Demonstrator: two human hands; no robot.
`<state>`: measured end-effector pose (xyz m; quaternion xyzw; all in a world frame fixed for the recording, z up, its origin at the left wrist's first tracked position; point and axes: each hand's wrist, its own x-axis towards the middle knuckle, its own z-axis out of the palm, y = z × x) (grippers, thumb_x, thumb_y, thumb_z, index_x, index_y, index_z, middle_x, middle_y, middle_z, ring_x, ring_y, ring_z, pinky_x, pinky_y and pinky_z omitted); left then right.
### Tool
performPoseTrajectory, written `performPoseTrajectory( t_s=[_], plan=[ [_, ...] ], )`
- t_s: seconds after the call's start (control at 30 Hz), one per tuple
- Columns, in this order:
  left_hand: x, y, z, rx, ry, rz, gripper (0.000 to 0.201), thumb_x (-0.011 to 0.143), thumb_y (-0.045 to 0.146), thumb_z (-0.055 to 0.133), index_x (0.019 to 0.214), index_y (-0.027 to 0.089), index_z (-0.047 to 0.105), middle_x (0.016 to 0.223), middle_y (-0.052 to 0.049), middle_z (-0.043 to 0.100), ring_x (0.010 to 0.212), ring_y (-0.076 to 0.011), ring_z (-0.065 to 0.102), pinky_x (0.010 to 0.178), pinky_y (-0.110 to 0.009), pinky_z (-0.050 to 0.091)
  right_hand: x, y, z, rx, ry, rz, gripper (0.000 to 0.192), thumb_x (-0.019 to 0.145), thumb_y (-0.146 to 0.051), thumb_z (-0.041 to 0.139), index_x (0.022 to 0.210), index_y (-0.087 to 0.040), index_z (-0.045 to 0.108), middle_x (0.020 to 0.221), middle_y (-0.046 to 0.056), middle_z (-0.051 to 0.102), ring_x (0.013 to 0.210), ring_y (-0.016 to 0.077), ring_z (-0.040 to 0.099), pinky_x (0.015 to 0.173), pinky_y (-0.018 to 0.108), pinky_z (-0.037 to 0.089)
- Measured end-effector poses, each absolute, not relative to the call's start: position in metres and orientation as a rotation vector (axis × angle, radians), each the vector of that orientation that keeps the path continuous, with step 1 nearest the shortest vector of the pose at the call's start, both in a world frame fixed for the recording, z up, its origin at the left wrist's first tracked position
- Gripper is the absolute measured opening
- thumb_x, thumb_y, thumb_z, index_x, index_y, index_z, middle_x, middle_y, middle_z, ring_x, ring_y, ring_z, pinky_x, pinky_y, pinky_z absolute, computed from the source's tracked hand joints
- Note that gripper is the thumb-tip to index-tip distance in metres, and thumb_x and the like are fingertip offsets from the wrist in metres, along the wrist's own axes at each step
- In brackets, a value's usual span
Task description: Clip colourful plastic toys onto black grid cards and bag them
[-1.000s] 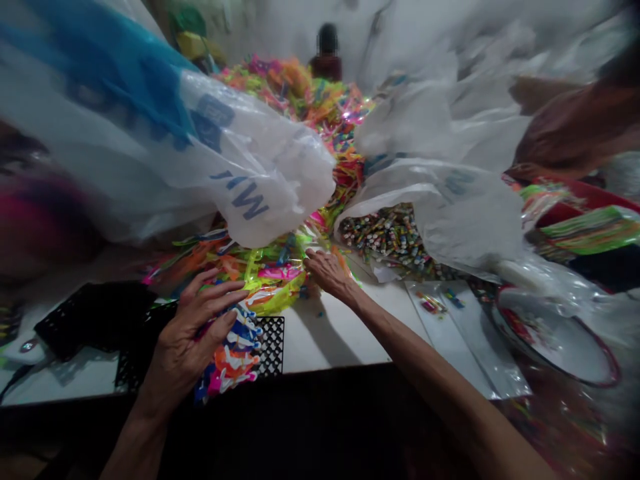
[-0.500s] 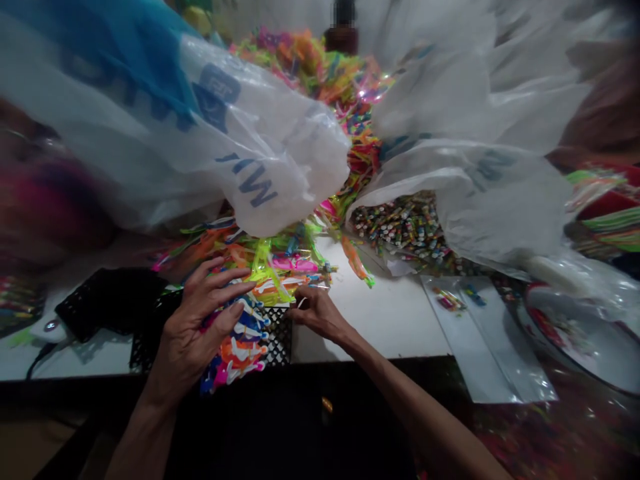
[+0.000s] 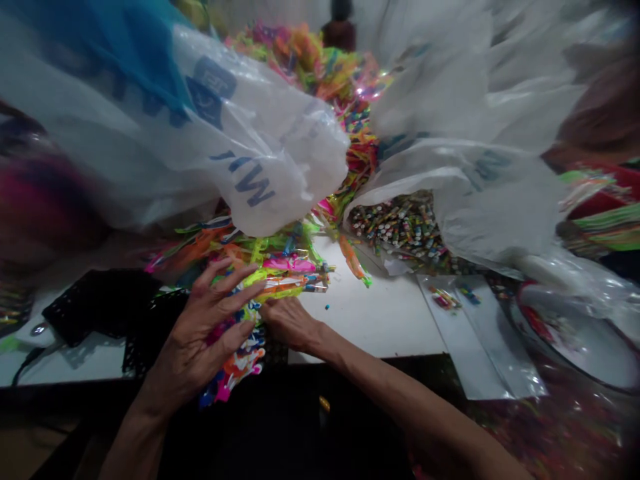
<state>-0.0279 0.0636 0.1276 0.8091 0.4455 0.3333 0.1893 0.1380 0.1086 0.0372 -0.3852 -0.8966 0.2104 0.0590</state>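
Black tray (image 3: pixel 100 303) at far left of white table (image 3: pixel 380 313). Left hand (image 3: pixel 200 337), fingers (image 3: pixel 235 280) spread wide, pressed flat on bundle of bright toys (image 3: pixel 237 360); bundle under palm, ends sticking out below fingertips. Right hand (image 3: pixel 287 320) just beside, touching bundle's right edge; fingers tucked under packet (image 3: pixel 280 277), grip not discernible. White bag (image 3: pixel 240 147) overhead. Small capsules (image 3: pixel 400 227) in second bag (image 3: pixel 480 193), right. Clear sleeve (image 3: pixel 475 333) at far right.
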Motion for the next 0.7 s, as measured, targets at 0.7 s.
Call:
performPoseTrajectory(
  t_s=[0.7],
  plan=[
    [-0.038,0.065,0.12,2.268,1.264,0.998,0.027,0.089,0.024,0.048,0.111,0.034,0.06,0.132,0.003,0.051,0.135,-0.0243,0.029,0.111,-0.051,0.024,0.224,0.122,0.049,-1.67,-2.315,0.582,0.009,0.073,-0.011,0.055,0.08,-0.015,0.058,0.08,0.004,0.061,0.07,0.0144,0.054,0.06,0.024,0.033]
  ],
)
